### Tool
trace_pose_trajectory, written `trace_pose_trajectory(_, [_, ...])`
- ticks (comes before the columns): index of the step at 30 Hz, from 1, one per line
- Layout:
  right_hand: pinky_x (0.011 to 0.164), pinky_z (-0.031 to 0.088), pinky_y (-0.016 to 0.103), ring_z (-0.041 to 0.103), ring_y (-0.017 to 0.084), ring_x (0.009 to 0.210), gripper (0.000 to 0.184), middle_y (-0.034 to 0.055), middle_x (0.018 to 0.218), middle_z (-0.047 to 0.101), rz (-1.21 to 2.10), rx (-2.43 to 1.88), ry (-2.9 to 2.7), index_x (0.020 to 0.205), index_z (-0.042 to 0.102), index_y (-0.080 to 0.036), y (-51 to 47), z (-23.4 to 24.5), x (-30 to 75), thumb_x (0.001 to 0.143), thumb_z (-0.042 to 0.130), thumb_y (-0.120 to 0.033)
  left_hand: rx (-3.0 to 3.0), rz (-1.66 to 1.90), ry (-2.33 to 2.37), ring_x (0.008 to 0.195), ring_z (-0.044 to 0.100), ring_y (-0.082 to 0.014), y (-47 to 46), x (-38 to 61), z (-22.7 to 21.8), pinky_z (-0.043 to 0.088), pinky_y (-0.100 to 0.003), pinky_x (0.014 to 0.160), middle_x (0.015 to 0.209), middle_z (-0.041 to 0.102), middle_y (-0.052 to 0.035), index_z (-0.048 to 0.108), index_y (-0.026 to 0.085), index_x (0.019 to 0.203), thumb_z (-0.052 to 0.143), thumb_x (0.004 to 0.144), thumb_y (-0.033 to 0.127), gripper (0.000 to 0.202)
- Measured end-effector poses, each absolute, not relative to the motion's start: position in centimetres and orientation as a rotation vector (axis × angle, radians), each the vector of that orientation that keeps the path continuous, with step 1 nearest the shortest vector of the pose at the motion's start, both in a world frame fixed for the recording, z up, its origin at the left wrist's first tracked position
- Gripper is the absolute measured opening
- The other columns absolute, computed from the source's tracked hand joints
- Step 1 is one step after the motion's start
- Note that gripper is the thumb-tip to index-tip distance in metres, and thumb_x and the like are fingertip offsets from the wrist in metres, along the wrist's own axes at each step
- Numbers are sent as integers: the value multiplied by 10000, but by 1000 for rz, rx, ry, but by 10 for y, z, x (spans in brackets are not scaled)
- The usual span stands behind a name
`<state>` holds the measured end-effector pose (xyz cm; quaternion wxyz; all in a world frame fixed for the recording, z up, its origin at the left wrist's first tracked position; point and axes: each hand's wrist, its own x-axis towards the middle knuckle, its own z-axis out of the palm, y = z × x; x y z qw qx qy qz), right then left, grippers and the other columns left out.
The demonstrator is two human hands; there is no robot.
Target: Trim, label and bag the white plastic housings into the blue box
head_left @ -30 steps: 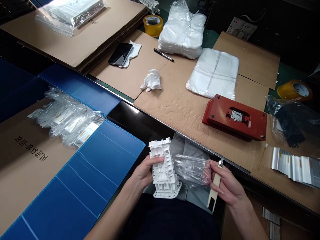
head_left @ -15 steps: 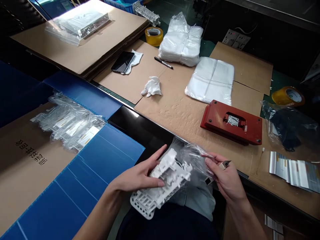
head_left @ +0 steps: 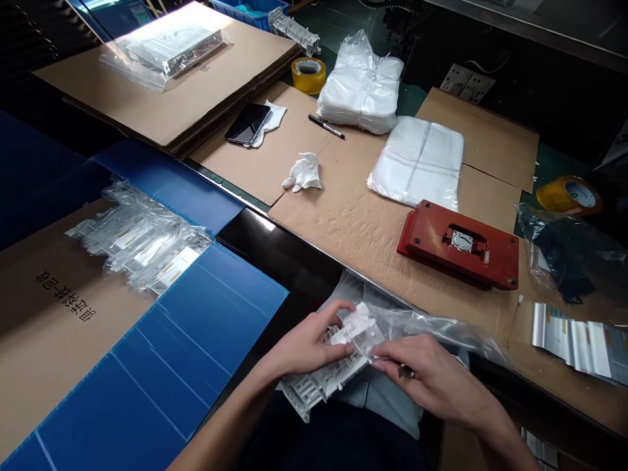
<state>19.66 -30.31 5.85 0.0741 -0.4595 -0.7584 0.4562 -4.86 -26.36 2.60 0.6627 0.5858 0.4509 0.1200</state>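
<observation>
My left hand is closed around a white molded plastic part with a slotted, ribbed frame, held tilted above my lap. A clear plastic bag lies over the far end of the part and trails off to the right. Pinched at the bag's edge, close against the part, is my right hand. A small dark metal-tipped object sticks out between the right fingers; its kind cannot be made out. How far the bag covers the part is partly hidden by my fingers.
Beyond the bench edge lie a red fixture, bundled clear bags, a white glove, a pen and a phone. Bagged parts sit in a blue-flapped box at left. Metallic strips lie right.
My right hand has come left to the white part, bringing the bag against its far end. The bag now stretches out to the right. My left hand and the part have shifted slightly right.
</observation>
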Motion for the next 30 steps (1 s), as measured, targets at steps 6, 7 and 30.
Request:
trace_pose_trajectory(6, [698, 432, 303, 611, 197, 779, 126, 36, 863, 684, 1314, -1443, -2278, 847, 641, -223, -300, 35, 217, 949, 568, -232, 858, 395, 931, 852, 663, -220, -266, -64, 18, 509, -297, 706, 1058, 652, -57, 446, 268, 1248, 734, 821, 363, 523])
trace_pose_trajectory(7, [709, 441, 297, 621, 193, 790, 119, 33, 873, 690, 1399, -1411, -2214, 854, 640, -223, -303, 31, 213, 950, 570, -231, 793, 423, 924, 840, 668, -220, -268, -64, 17, 521, -308, 703, 1049, 650, -54, 435, 273, 1242, 734, 821, 351, 522])
trace_pose_trajectory(30, [548, 511, 307, 595, 278, 954, 343, 109, 1144, 583, 942, -1293, -2555, 1066, 538, -221, -360, 34, 132, 773, 709, -166, 311, 750, 1307, 715, 605, -144, -293, -48, -13, 484, -253, 654, 909, 724, -49, 655, 187, 1191, 664, 883, 440, 399])
